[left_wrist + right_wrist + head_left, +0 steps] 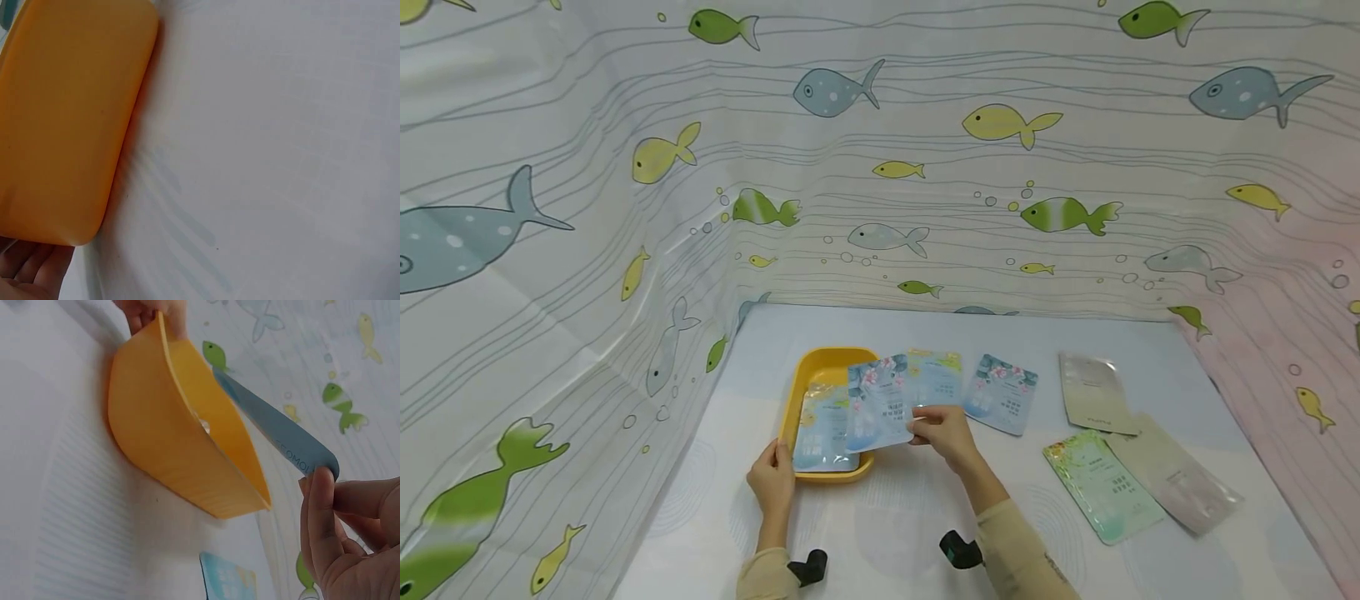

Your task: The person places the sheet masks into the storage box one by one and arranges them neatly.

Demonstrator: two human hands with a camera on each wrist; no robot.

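My left hand (772,481) grips the rim of a yellow plastic basin (792,400) at its near left corner; in the left wrist view its fingers (50,269) show below the basin's end wall (69,125). Between thumb and fingers, my right hand (945,433) pinches the lower right corner of a blue sheet mask packet (876,404) with pink flowers. That packet is tilted over the basin's right rim, seen nearly edge-on (275,428) in the right wrist view. Inside the basin lies another blue packet (823,433) with yellow trim.
Behind my right hand lies a yellow-trimmed blue packet (934,375), with a flowered blue one (1002,396) beside it. Farther right are two silvery beige packets (1093,392) (1180,483) and a green one (1105,487). A fish-patterned curtain (940,208) encloses the table's back and sides.
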